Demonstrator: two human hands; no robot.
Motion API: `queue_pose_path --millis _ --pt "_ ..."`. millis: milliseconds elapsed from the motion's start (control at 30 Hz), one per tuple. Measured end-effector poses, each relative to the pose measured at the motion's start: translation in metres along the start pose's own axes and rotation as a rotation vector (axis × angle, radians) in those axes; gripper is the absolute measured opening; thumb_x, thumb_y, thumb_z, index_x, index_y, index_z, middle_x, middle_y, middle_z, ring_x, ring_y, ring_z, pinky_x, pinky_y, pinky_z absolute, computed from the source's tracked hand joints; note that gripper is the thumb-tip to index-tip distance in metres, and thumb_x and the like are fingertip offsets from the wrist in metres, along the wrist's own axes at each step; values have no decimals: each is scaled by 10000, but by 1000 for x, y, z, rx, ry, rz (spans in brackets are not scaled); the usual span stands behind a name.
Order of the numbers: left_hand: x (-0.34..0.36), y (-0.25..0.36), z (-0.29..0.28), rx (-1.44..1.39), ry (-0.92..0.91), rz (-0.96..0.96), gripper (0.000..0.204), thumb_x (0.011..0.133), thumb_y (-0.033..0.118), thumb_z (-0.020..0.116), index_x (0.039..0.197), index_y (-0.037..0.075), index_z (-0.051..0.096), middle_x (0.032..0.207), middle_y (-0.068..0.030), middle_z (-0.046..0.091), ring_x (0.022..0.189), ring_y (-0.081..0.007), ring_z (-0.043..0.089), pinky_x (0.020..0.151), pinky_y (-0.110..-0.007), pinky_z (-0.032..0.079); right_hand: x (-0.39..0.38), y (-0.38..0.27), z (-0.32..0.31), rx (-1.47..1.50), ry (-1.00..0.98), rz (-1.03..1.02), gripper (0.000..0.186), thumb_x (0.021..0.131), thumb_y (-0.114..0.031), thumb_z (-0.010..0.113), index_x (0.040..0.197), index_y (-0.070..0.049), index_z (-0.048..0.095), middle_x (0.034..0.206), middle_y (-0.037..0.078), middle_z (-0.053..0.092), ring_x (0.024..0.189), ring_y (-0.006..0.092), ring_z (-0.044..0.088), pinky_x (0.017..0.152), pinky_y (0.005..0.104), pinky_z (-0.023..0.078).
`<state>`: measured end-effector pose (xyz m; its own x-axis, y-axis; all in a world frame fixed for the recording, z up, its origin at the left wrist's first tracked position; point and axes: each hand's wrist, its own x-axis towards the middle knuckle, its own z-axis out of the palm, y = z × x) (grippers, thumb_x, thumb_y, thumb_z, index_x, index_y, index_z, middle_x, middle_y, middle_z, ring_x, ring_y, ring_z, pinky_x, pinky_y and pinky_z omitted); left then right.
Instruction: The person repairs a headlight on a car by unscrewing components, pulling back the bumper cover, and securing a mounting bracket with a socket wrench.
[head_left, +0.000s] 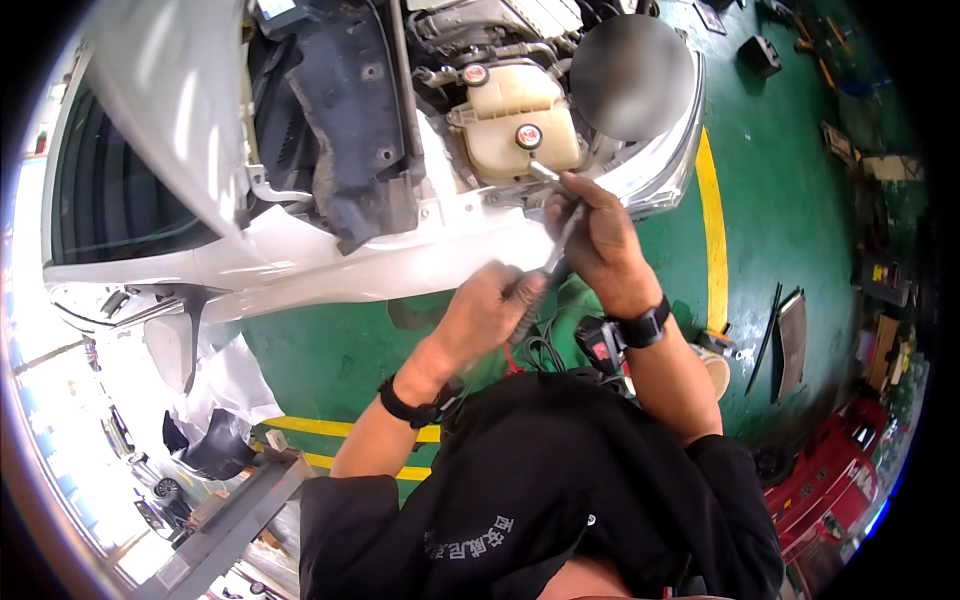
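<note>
My left hand (488, 312) is closed round the lower end of a slim metal hand tool (566, 240), whose exact kind I cannot make out. Higher up, my right hand (605, 240) grips the same tool, thumb and fingers pressed together. A shiny metal piece (545, 173) sticks out beyond my right fingers, close to the lower edge of a cream plastic reservoir (515, 140) with two round caps. Both hands are over the white fender (470, 245) of a car with its hood raised. Motion smears my left fingers slightly.
A dark plastic cover (355, 110) lies along the engine bay, left of the reservoir. The raised white hood (170, 120) stands at upper left. Below my right wrist is a black and red device (600, 345) beside cables. Parts lie on the green floor (770, 180).
</note>
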<state>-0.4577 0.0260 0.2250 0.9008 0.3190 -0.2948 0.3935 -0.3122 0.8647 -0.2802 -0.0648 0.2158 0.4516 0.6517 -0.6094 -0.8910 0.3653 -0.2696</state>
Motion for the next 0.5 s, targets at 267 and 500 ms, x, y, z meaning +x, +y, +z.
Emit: queue_pose_path --millis 267,500 --pt "-17 -6 -65 -74 393 -87 419 999 391 570 867 -4 613 677 -3 486 648 -119 428 586 -308 370 35 55 77 -424 -291 -76 303 949 -129 589 1166 71 521 988 130 607 875 210 618 822 328 519" --pt "41 -34 -152 272 803 -252 558 944 467 503 831 -44 698 786 -231 685 792 -412 658 776 -471 485 4 50 51 -768 -221 -58 394 922 -153 633 1238 66 546 1028 110 664 880 189 651 755 298 533"
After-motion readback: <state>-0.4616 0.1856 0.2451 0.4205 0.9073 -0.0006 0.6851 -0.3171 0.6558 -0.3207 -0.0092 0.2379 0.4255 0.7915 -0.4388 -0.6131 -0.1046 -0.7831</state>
